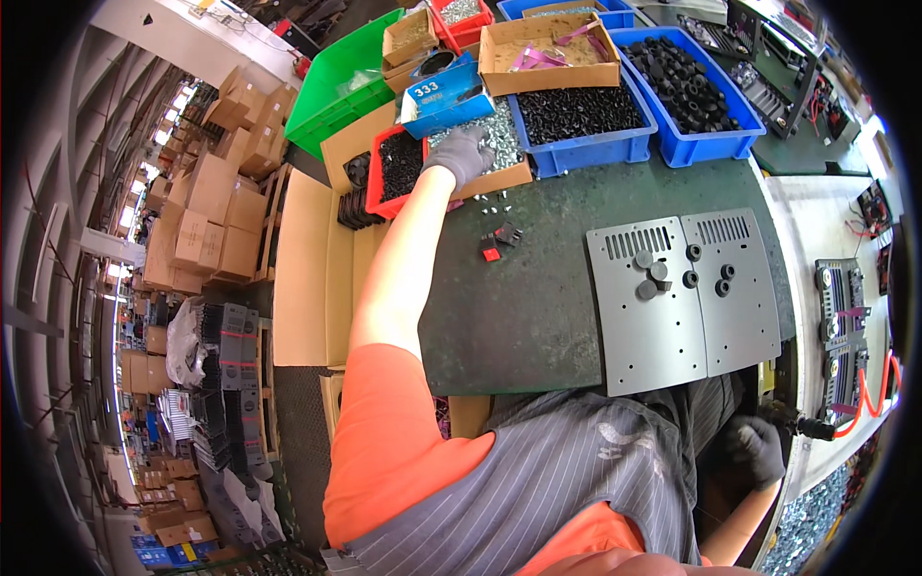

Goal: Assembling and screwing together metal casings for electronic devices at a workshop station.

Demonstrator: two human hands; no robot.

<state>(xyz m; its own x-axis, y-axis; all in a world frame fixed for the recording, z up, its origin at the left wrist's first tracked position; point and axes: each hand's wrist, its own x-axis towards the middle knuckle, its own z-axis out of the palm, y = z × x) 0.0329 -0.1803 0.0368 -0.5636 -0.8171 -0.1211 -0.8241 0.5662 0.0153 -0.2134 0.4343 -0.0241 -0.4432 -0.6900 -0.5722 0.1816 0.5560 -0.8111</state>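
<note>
My left hand, in a grey glove, reaches into a cardboard box of small silver screws. Its fingers curl down among them, and whatever they grip is hidden. Low on the right, my gloved right hand hovers beside the bench edge, close to a black tool on an orange hose. That hand's fingers are blurred. Two grey perforated metal panels lie side by side on the green bench. Round black rubber feet and black discs rest on the panels.
Red-and-black switches and stray screws lie near the box. Around it stand a red bin of black screws, a blue open box, blue bins of black parts and a green crate. Cardboard boxes are stacked at left.
</note>
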